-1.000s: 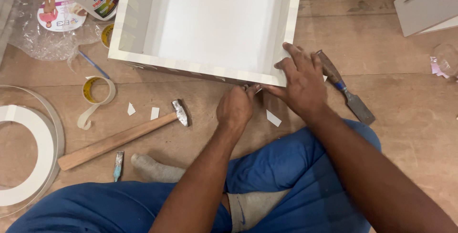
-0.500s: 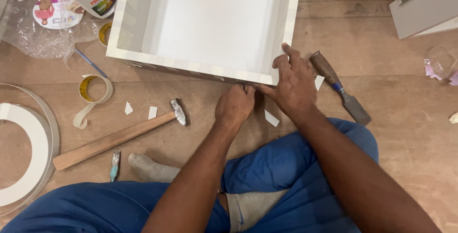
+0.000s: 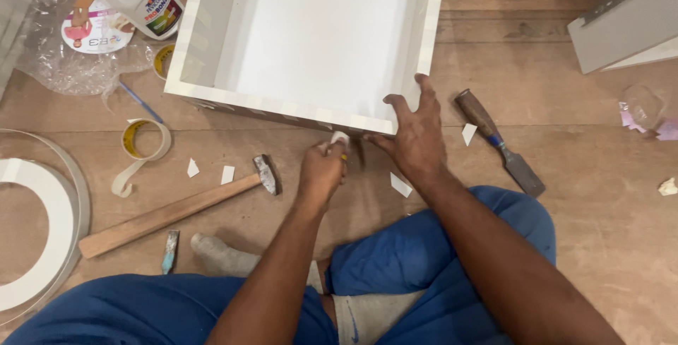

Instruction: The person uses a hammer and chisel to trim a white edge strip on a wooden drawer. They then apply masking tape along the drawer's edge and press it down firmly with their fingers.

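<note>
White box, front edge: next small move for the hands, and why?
Probably press the left hand along the near edge of the white box: it pinches something small and pale there, and the right hand braces the corner.

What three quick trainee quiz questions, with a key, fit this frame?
1. True or false: the hammer is in a hand.
2. Which tool lies right of the right hand: A chisel, B saw?
3. What does the right hand rest on?
Key: 1 false, it lies on the floor beside the left hand; 2 A; 3 the near edge of the white box.
</note>
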